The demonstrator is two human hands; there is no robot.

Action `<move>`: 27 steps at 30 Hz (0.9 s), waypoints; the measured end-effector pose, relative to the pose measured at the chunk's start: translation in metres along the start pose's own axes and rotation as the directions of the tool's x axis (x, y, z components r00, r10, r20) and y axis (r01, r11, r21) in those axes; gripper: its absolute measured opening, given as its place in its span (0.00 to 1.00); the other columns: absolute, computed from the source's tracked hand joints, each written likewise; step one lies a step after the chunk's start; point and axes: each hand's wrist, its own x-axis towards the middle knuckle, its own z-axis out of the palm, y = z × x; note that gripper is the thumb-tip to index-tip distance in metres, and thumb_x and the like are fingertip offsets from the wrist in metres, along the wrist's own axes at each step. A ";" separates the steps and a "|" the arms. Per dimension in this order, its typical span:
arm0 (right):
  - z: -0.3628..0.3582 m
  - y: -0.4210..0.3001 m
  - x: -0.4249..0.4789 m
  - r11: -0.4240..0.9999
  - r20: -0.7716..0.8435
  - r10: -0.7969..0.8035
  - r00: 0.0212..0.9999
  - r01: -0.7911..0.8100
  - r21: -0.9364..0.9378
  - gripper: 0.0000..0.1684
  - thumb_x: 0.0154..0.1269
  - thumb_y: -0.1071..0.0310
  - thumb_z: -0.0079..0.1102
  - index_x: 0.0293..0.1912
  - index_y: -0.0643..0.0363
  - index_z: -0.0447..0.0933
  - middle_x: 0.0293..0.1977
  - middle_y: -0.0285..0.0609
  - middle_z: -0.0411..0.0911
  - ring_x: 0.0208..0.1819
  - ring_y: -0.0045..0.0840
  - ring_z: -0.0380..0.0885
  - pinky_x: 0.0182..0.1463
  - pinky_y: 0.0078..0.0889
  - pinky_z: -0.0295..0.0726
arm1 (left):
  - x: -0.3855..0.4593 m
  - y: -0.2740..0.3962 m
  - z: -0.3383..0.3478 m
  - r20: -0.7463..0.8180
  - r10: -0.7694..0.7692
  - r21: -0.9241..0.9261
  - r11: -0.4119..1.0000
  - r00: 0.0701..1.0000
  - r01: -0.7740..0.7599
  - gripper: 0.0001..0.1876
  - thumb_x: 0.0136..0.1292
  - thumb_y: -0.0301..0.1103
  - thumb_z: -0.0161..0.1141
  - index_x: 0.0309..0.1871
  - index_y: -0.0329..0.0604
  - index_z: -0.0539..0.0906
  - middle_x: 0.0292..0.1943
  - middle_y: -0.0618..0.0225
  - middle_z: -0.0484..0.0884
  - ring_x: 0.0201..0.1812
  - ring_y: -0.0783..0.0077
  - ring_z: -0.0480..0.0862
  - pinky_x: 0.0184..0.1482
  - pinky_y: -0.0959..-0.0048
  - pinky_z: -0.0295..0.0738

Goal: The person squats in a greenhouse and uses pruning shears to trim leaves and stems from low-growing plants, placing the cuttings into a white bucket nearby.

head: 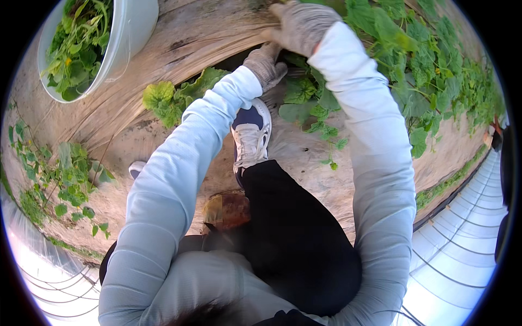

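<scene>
Both of my hands wear grey-brown knit gloves. My left hand (267, 67) is at the edge of a slit in the pale plastic ground film (195, 53), its thumb apart and its fingertips partly hidden. Just above and to the right, my right hand (308, 26) is blurred, with fingers apart over the film's edge and nothing visible between them. A dark gap shows under the lifted film. Green leaves (301, 91) grow beside the gap below my right hand, and a yellowish-green leafy plant (163, 100) lies left of my left hand.
A white bucket (136, 32) at upper left holds pulled greenery (77, 53). Dense vines (424, 61) spread at right; more plants (71, 175) grow at left. My shoe (251, 130) stands below my left hand. Part of another person (506, 163) shows at the right rim, near ribbed translucent sheeting (452, 240).
</scene>
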 end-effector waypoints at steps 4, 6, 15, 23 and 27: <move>-0.018 0.034 -0.004 0.981 0.349 0.187 0.918 -0.195 -0.013 0.25 0.63 0.57 0.53 0.58 0.50 0.67 0.54 0.44 0.71 0.50 0.36 0.75 0.52 0.36 0.75 | 0.003 -0.003 -0.011 0.025 0.040 -0.092 0.995 0.999 -0.038 0.29 0.53 0.25 0.54 0.61 0.54 0.66 0.46 0.49 0.79 0.46 0.46 0.78 0.51 0.59 0.72; -0.038 0.039 -0.021 0.964 0.435 0.263 0.861 -0.250 -0.088 0.24 0.64 0.56 0.53 0.58 0.49 0.66 0.55 0.44 0.70 0.50 0.36 0.75 0.52 0.37 0.75 | 0.007 -0.009 -0.004 0.058 0.054 0.002 0.999 0.997 -0.054 0.29 0.54 0.25 0.53 0.62 0.55 0.65 0.45 0.49 0.79 0.45 0.47 0.79 0.49 0.59 0.73; -0.051 0.041 -0.068 0.897 0.477 0.426 0.769 -0.428 -0.111 0.28 0.65 0.59 0.51 0.64 0.40 0.61 0.57 0.42 0.69 0.46 0.37 0.77 0.46 0.38 0.78 | 0.013 0.004 -0.002 0.016 0.000 0.191 0.982 1.000 -0.003 0.35 0.53 0.28 0.54 0.68 0.53 0.58 0.51 0.46 0.76 0.49 0.47 0.78 0.53 0.59 0.71; -0.064 0.036 -0.077 0.880 0.446 0.452 0.772 -0.468 -0.082 0.28 0.61 0.60 0.55 0.61 0.44 0.65 0.48 0.46 0.74 0.44 0.38 0.78 0.45 0.41 0.77 | 0.023 0.003 0.024 0.184 -0.109 -0.326 0.931 0.977 0.166 0.45 0.53 0.26 0.61 0.69 0.43 0.43 0.63 0.50 0.65 0.56 0.46 0.74 0.57 0.65 0.68; -0.063 0.032 -0.093 0.875 0.418 0.444 0.793 -0.483 -0.014 0.29 0.60 0.61 0.56 0.61 0.45 0.65 0.46 0.46 0.75 0.42 0.38 0.78 0.43 0.40 0.78 | 0.032 -0.009 0.053 0.030 -0.024 -0.641 0.767 0.999 0.037 0.46 0.52 0.22 0.60 0.69 0.42 0.40 0.61 0.52 0.70 0.54 0.59 0.75 0.54 0.70 0.71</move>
